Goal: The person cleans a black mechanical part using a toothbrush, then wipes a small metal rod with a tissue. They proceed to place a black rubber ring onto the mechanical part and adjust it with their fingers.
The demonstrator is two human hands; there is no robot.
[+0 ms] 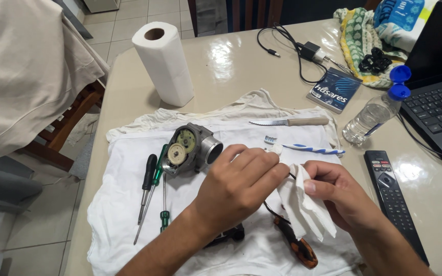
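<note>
Your left hand (239, 181): fingers pinching one end of the white paper towel (303, 207) | your right hand (336, 191): gripping its other fold | towel: between both hands, above white cloth (124, 214), right of metal gear housing (190, 148)

- Your left hand (236, 184) curls over the middle of the white cloth (129, 225), its fingers (262, 166) pinching the top of a white paper towel piece (303, 207).
- Your right hand (338, 191) grips that same piece from the other side.
- Just beside your left hand lies a grey metal gear housing (190, 148) with its cogs exposed.
- Screwdrivers (152, 189) lie left of it; a knife (290, 122) and toothbrush (308, 148) lie beyond on the cloth.
- A paper towel roll (163, 62) stands on the counter (231, 61).
</note>
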